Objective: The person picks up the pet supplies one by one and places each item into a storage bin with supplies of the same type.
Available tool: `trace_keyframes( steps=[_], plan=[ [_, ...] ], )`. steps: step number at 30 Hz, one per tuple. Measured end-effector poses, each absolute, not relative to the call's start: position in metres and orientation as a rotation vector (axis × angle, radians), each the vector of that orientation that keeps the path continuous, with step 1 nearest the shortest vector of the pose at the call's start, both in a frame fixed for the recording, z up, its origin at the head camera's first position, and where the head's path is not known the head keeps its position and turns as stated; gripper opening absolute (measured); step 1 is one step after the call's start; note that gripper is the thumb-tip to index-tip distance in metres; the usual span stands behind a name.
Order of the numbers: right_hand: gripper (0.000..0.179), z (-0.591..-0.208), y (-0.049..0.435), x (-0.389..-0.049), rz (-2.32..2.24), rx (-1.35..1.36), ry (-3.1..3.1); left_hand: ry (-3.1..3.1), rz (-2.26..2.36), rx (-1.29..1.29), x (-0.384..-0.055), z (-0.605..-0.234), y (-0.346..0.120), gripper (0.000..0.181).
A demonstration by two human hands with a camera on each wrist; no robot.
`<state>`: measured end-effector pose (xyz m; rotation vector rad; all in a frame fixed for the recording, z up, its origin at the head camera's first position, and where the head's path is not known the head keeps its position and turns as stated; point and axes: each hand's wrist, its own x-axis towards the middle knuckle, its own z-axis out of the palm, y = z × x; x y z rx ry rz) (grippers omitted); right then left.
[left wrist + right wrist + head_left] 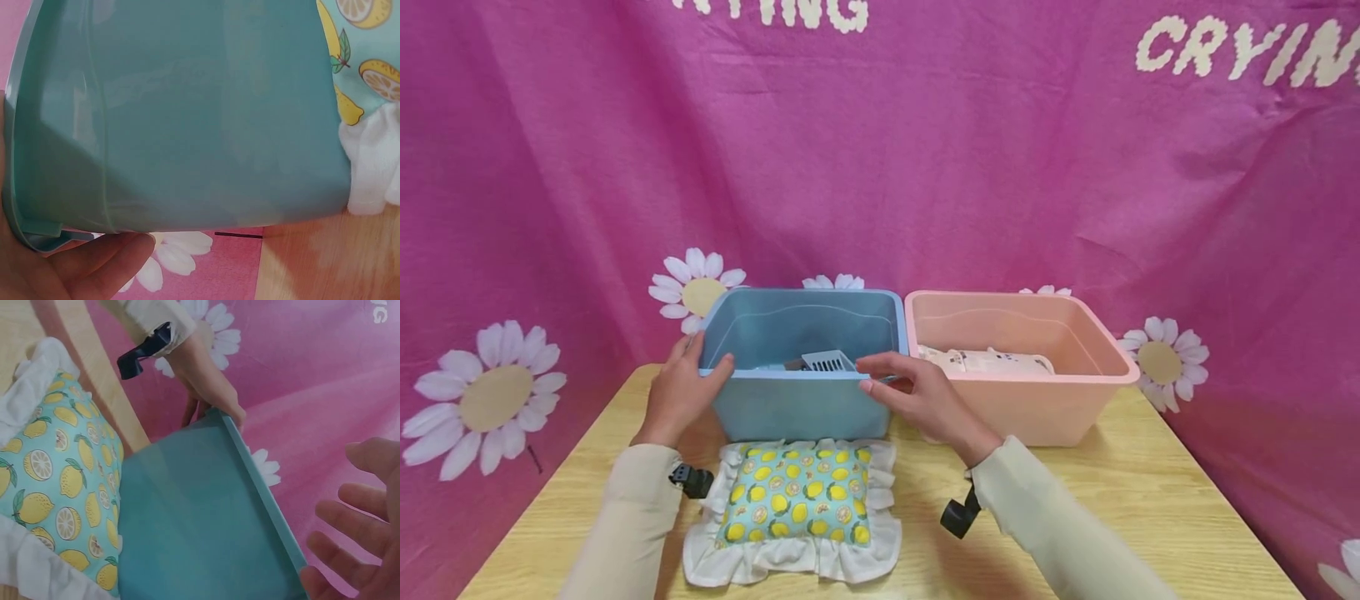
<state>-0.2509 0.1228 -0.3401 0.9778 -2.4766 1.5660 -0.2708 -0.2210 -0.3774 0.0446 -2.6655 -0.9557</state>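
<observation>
A blue plastic bin [797, 408] stands on the table, and my left hand [677, 392] grips its front left corner. In the left wrist view the fingers [112, 265] curl under the rim from outside. By the bin's front right corner is my right hand [928, 400], its fingers loosely spread in the right wrist view and holding nothing; the little finger [315, 584] overlaps the rim there, and I cannot tell whether it touches. Inside the bin lies a pale slatted piece [829, 361], partly hidden by the front wall.
A pink bin [1037, 412] stands right beside the blue one, with white patterned cloth [1000, 362] inside. In front of the blue bin lies a lemon-print cushion [797, 496] with white ruffles. A pink curtain [880, 167] hangs behind the wooden table [1150, 517].
</observation>
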Motion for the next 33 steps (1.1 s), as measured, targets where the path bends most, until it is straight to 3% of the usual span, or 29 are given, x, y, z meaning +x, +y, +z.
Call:
trace_keyframes(
  steps=[33],
  plan=[
    [0.037,-0.393,0.094,-0.23,1.505,1.017,-2.659,-2.622,-0.943,0.037,-0.277,-0.384,-0.227,0.082]
  ],
)
